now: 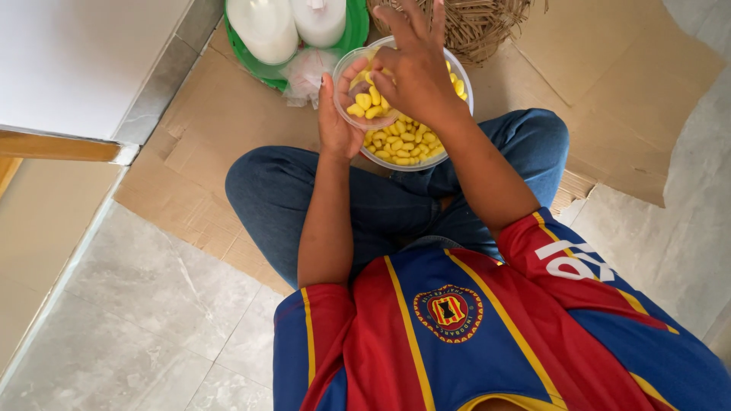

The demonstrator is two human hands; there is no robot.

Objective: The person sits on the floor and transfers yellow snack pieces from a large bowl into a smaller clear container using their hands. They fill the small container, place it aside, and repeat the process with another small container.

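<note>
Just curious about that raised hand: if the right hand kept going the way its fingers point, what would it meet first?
Probably the woven straw basket beyond the clear bowl; the right hand points up-frame toward it, though depth is unclear.

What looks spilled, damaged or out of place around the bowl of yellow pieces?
Nothing has spilled: the yellow pieces sit inside the clear bowl or in the left hand. Only the cardboard sheet on the floor has ragged, torn edges.
</note>
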